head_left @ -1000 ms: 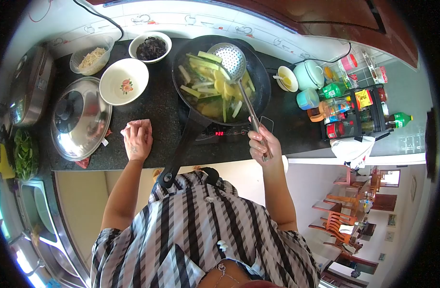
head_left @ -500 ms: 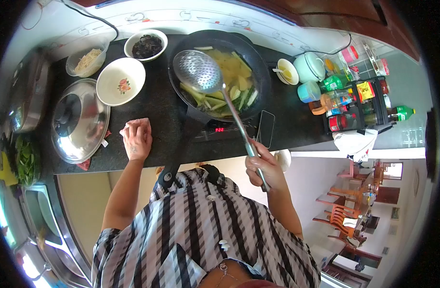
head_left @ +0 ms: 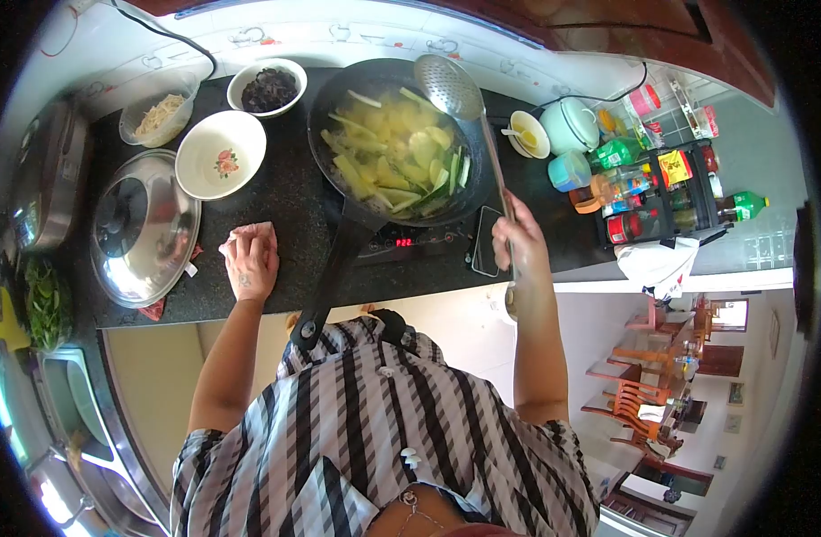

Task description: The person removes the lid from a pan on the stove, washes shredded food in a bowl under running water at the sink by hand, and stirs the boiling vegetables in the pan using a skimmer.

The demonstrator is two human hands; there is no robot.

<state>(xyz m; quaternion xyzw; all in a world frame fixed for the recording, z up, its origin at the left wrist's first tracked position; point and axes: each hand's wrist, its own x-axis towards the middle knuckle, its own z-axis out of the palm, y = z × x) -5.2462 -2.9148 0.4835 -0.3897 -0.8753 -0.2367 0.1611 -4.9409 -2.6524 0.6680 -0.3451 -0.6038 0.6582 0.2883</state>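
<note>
My right hand (head_left: 520, 234) is closed round the handle of a slotted skimmer (head_left: 450, 88). The skimmer's perforated bowl hangs over the far right rim of a black wok (head_left: 316, 134). Inside the wok, pale and green vegetable pieces (head_left: 397, 152) lie in yellowish liquid with some steam. On the dark countertop, my left hand (head_left: 251, 259) presses a pinkish cloth (head_left: 264, 234), its fingers curled over it. The wok's long handle (head_left: 334, 268) points toward my body, to the right of my left hand.
Left of the wok are a flowered bowl (head_left: 196, 161), a bowl of black fungus (head_left: 272, 88), a container of pale shreds (head_left: 160, 116) and a metal lid (head_left: 151, 242). A phone (head_left: 486, 242), a small yellow-filled bowl (head_left: 529, 134) and a condiment rack (head_left: 684, 192) stand right.
My right hand has moved right and forward, carrying the skimmer from above the wok's middle to its right rim. More of the vegetables show now. My left hand stays put.
</note>
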